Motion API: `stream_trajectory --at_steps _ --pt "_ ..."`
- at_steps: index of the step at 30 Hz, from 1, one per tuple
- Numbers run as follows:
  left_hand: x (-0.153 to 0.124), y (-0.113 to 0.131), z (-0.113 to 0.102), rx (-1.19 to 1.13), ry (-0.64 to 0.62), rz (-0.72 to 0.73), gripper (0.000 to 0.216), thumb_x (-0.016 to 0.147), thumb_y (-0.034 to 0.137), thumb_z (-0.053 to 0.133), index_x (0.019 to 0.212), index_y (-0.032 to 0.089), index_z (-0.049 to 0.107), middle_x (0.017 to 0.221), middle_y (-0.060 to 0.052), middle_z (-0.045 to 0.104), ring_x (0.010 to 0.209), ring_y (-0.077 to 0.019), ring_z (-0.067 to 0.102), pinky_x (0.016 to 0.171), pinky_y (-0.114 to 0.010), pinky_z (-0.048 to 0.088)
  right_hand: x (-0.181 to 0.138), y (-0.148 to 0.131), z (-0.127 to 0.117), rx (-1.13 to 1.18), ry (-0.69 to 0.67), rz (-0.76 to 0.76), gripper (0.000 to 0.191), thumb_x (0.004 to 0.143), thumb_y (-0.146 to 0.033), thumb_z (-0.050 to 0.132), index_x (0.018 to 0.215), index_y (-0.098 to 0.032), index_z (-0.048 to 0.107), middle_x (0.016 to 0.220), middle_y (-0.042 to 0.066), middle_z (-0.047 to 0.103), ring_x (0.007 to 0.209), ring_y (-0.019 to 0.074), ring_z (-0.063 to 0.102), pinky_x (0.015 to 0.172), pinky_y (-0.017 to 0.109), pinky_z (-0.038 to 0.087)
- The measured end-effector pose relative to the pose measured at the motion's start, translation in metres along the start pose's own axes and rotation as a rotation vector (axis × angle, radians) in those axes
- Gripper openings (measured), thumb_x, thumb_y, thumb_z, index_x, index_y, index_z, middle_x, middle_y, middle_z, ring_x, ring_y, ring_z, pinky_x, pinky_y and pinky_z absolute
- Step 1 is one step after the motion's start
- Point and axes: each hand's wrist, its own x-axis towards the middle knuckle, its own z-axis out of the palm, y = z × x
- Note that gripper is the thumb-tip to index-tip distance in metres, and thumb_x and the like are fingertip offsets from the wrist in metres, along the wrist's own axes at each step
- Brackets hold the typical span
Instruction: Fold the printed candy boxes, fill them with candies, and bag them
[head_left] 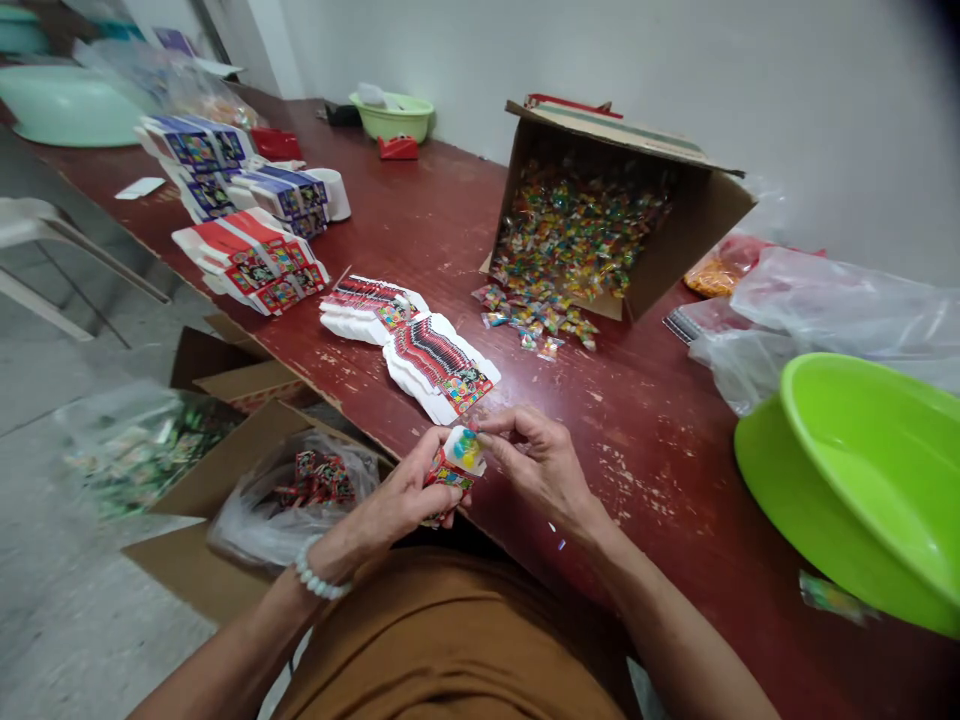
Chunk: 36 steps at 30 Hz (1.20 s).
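Note:
My left hand (412, 487) is wrapped round a small printed red-and-white carton (447, 474), holding it just off the table's front edge. A small clear-wrapped candy packet (469, 447), blue and yellow, shows at the carton's open top. Thumb and fingertips of my right hand (534, 455) pinch the packet's edge there. Just beyond my hands lies a fanned row of flattened red cartons (442, 365), with a second fanned row (373, 308) behind it. Loose candy packets (540, 325) spill out of a tipped cardboard box (682, 235) farther back.
Banded carton stacks (251, 260) stand at the left of the red table (645, 440). A bright green basin (847, 480) and plastic bags (817, 300) lie right. Below the front edge, an open cardboard box holds a bag of filled-looking red packs (315, 480). A stool (52, 235) stands left.

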Motion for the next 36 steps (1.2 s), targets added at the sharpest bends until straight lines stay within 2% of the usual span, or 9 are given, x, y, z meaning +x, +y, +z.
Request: stream_trajectory --at_steps 5,10,16,20,22,26,30,32,36 --pt "0.002 0.001 0.006 -0.081 0.029 -0.002 0.042 0.078 0.025 0.063 0.117 0.021 0.046 0.082 0.001 0.062 0.063 -0.0123 0.055 0.057 -0.024 0.047 -0.001 -0.007 -0.004 -0.215 0.132 -0.241 0.011 0.092 -0.021 0.061 0.087 -0.023 0.071 0.081 0.006 0.072 0.076 0.0204 0.063 0.071 0.034 0.047" --pt "0.004 -0.001 0.005 -0.205 0.059 0.038 0.03 0.077 0.023 0.061 0.105 0.021 0.049 0.078 0.003 0.059 0.056 -0.0106 0.055 0.054 -0.023 0.046 -0.003 -0.005 -0.001 -0.226 -0.071 -0.293 0.013 0.096 -0.022 0.057 0.091 -0.024 0.069 0.079 0.004 0.071 0.074 0.0194 0.061 0.071 0.032 0.046" --pt "0.006 -0.005 0.004 -0.149 0.071 0.047 0.035 0.079 0.023 0.063 0.111 0.021 0.052 0.082 0.002 0.059 0.065 -0.0122 0.055 0.057 -0.024 0.049 0.005 -0.005 -0.009 -0.477 -0.162 -0.399 0.02 0.098 -0.019 0.051 0.087 -0.019 0.068 0.082 0.007 0.071 0.074 0.0194 0.055 0.071 0.032 0.039" --pt "0.007 -0.003 0.005 -0.242 0.115 0.047 0.033 0.082 0.039 0.066 0.107 0.019 0.057 0.08 0.0 0.061 0.064 -0.0137 0.056 0.052 -0.023 0.049 0.01 -0.01 -0.016 -0.405 -0.396 -0.406 0.021 0.096 -0.016 0.049 0.091 -0.021 0.069 0.086 0.006 0.07 0.078 0.0193 0.057 0.074 0.032 0.041" --pt "0.009 -0.001 0.005 -0.34 0.181 0.0 0.043 0.083 0.053 0.063 0.106 0.017 0.059 0.075 -0.002 0.063 0.059 -0.0153 0.058 0.05 -0.025 0.049 0.009 -0.009 -0.016 -0.198 -0.409 -0.321 0.023 0.098 -0.016 0.048 0.096 -0.023 0.069 0.092 0.005 0.071 0.086 0.0186 0.061 0.08 0.032 0.045" --pt "0.012 -0.002 0.005 -0.44 0.221 -0.101 0.056 0.08 0.061 0.064 0.107 0.012 0.063 0.065 -0.004 0.065 0.05 -0.0169 0.06 0.047 -0.028 0.052 0.004 0.001 -0.004 0.281 -0.121 0.127 0.017 0.09 -0.03 0.065 0.105 -0.024 0.066 0.097 0.003 0.069 0.082 0.0169 0.064 0.076 0.03 0.05" --pt "0.014 -0.006 0.009 -0.381 0.227 0.029 0.051 0.08 0.053 0.07 0.115 0.016 0.059 0.071 -0.003 0.068 0.054 -0.0157 0.062 0.043 -0.023 0.05 -0.003 0.012 0.014 0.693 -0.238 0.496 0.04 0.077 -0.038 0.079 0.11 -0.021 0.064 0.083 0.0 0.067 0.059 0.0118 0.061 0.057 0.024 0.046" --pt "0.015 -0.008 0.011 -0.333 0.225 0.062 0.049 0.082 0.052 0.07 0.115 0.018 0.057 0.071 -0.002 0.067 0.056 -0.0152 0.062 0.042 -0.02 0.049 -0.006 0.014 0.021 0.761 -0.245 0.543 0.031 0.076 -0.036 0.08 0.098 -0.019 0.067 0.072 -0.002 0.066 0.053 0.0096 0.058 0.053 0.021 0.043" --pt "0.015 -0.01 0.013 -0.359 0.206 0.018 0.044 0.087 0.053 0.063 0.111 0.018 0.054 0.07 -0.002 0.066 0.056 -0.0151 0.06 0.042 -0.021 0.05 -0.009 0.008 0.026 0.659 -0.08 0.453 0.022 0.078 -0.037 0.078 0.078 -0.017 0.068 0.059 -0.003 0.063 0.049 0.0103 0.056 0.052 0.022 0.045"
